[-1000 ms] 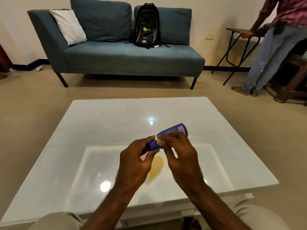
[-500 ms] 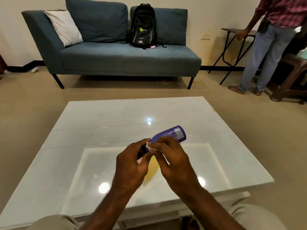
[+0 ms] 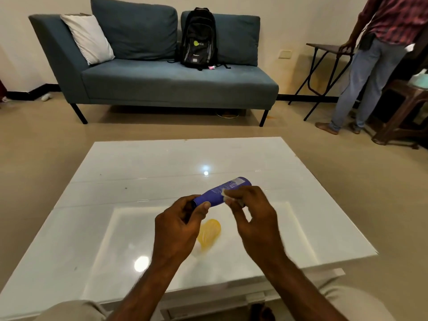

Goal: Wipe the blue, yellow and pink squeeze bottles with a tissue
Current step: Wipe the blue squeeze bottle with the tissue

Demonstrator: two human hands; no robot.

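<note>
My left hand (image 3: 177, 230) grips the near end of the blue squeeze bottle (image 3: 216, 193), which lies almost level above the table and points up to the right. A small white tissue (image 3: 228, 196) is pinched in my right hand (image 3: 252, 214) and pressed against the bottle's middle. Below and between my hands, the yellow squeeze bottle (image 3: 208, 234) lies on the glossy white table (image 3: 139, 172). I cannot see the pink bottle; my hands may hide it.
A blue sofa (image 3: 162, 82) with a white cushion (image 3: 88, 39) and a black backpack (image 3: 198, 40) stands beyond the table. At the far right a person (image 3: 370, 56) stands by a folding table (image 3: 324, 66) and a wooden stool (image 3: 403, 112).
My right hand with the tissue has slid up along the blue bottle, away from my left hand. More of the bottle's lower body shows now. The camera has tilted slightly.
</note>
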